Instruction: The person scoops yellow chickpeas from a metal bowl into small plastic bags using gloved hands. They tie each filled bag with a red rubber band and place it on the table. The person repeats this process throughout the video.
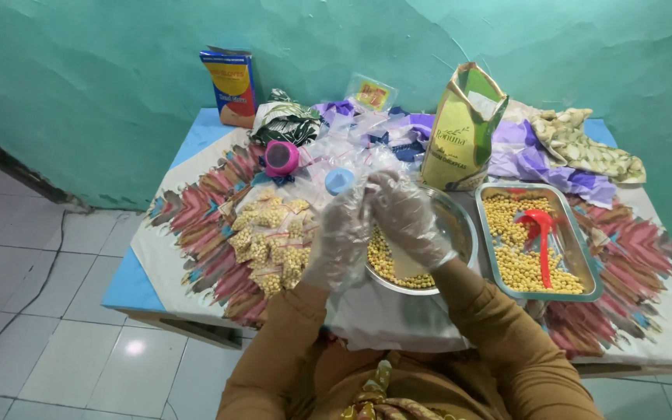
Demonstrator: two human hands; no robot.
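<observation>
Above the round metal bowl (pixel 455 225) of yellow beans, the gloved left hand (pixel 341 233) and right hand (pixel 407 216) meet, fingers pinched on a small clear bag (pixel 367 185).

Bowl (pixel 460 233) between packet pile (pixel 270 241) on left, tray (pixel 577 288) on right.

Round metal bowl (pixel 460 225) half hidden behind gloved hands; contents of their grip indiscernible.

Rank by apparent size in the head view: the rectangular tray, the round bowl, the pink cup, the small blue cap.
1. Rectangular tray and round bowl: look alike; hands hide part of the bowl.
2. Pink cup.
3. Blue cap.
</observation>
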